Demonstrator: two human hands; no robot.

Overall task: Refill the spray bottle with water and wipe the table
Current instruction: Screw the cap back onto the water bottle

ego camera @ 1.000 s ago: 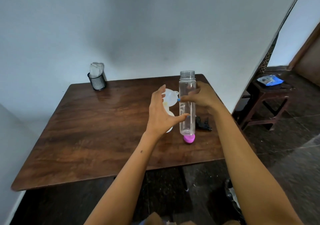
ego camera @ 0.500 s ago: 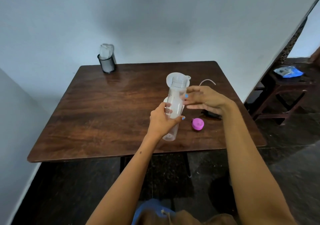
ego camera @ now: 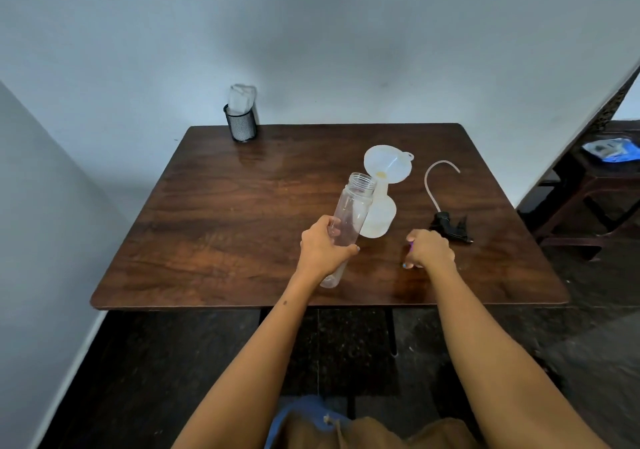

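Observation:
My left hand (ego camera: 323,249) grips a clear, uncapped plastic bottle (ego camera: 353,206) around its lower half and holds it tilted, with the open mouth up and to the right. My right hand (ego camera: 431,251) is curled down on the table over the pink cap (ego camera: 410,248), of which only a sliver shows at the thumb. Just behind the clear bottle stands the white spray bottle (ego camera: 379,218) with a white funnel (ego camera: 388,168) in its neck. The black spray head (ego camera: 450,228) with its curved tube lies on the table, right of my right hand.
The brown wooden table (ego camera: 225,223) stands against a pale wall. A black mesh cup (ego camera: 241,126) holding white cloth or tissue sits at the back left corner. A dark stool (ego camera: 595,185) with a blue packet (ego camera: 611,146) stands to the right.
My right hand let go of the clear bottle and dropped onto the pink cap. My left hand now holds the bottle alone, tilted lower and to the left.

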